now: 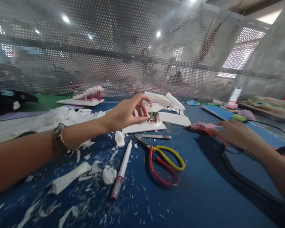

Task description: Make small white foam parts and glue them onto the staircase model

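Observation:
My left hand reaches in at the middle beside a small model with a white roof, green posts and red-and-white decoration. Its thumb and a curled finger come close together by the model's left side, around a tiny pale bit I cannot make out. The forefinger is raised near the roof. At the right, my right hand is closed round a pink glue gun, its nozzle pointing left low over the table. Scissors with red and yellow handles and a white marker lie nearer me.
White scraps litter the blue table. Behind stand a white stair model and foam pieces. A black cord loops at right near a blue board. Perforated metal mesh rises at the back.

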Motion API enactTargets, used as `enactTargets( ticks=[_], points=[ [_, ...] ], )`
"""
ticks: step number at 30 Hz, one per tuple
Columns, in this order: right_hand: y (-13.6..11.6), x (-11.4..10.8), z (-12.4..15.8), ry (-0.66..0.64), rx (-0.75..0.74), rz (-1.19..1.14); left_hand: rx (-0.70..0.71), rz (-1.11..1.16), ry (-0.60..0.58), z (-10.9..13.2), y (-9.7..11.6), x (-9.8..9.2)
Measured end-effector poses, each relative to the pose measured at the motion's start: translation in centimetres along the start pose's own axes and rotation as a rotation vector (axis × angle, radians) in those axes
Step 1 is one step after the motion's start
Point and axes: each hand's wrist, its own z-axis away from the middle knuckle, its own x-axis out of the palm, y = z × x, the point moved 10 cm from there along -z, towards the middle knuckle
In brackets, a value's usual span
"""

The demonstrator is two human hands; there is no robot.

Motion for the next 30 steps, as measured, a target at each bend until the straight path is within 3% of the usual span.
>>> enactTargets(
  ticks=[2, 3, 7, 10, 13, 18, 30],
  points=[
    [-3.5, -3.2, 0.5, 0.147, -0.155, -0.123, 0.015, -0.008, -0.041, 0.0, 0.1, 0.6],
    [-6.0, -4.3, 0.8, 0.148, -0.27, -0.25, 0.02, -0.002, -0.063, 0.0, 0.1, 0.9],
    [-16.3, -7.8, 2.9, 0.015, -0.742, -0.62, 0.078, 0.011, -0.184, 0.1, 0.5, 2.2],
    [-20.6, -8.7, 3.4, 0.008, -0.928, -0.641, 0.11, 0.008, -0.273, 0.3, 0.9, 3.0],
    [-22.2, -8.6, 3.2, 0.012, -1.018, -0.633, 0.111, 0.006, -0.302, 0.5, 1.1, 3.2],
    [-22.7, -8.7, 3.2, 0.021, -1.089, -0.68, 0.118, 0.015, -0.329, 0.6, 1.2, 3.4],
    [-23.8, -7.8, 2.8, -0.091, -1.098, -0.664, 0.163, -0.019, -0.352, 0.3, 1.4, 3.8]
  ],
)
